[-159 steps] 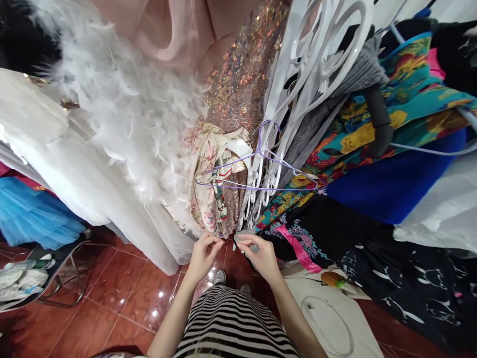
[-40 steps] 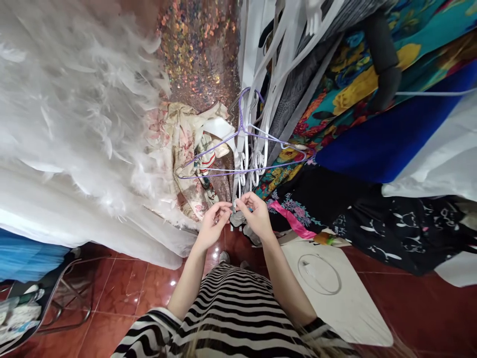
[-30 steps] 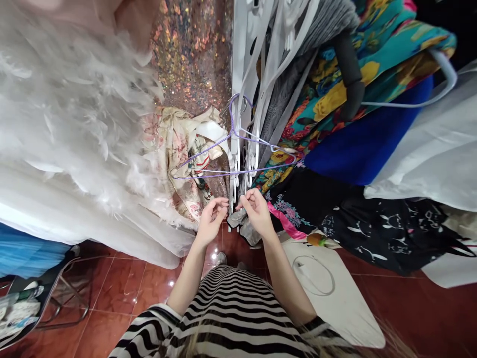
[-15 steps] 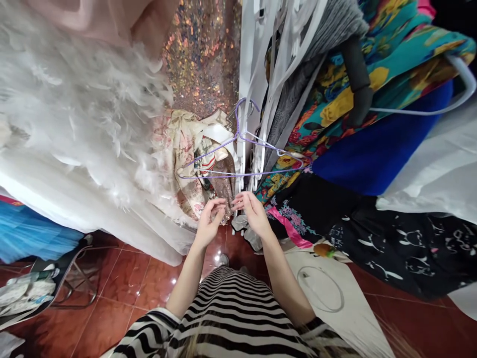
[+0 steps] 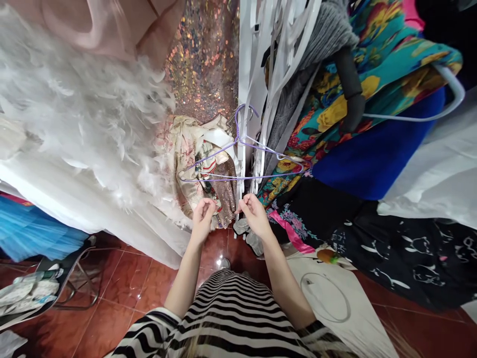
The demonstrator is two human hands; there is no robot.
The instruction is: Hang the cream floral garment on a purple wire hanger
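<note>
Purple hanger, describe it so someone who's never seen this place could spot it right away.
Start with the big white feathery garment on the left, then go right to the cream floral cloth. The purple hanger shows in front of it, stretching rightward, a wide, thin triangle with its hook up top. Its purple colour sets it apart from the pale hanger farther right.

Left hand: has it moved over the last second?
Yes. Judged against the purple hanger, the left hand has shifted to the left, widening the gap to the right hand.
</note>
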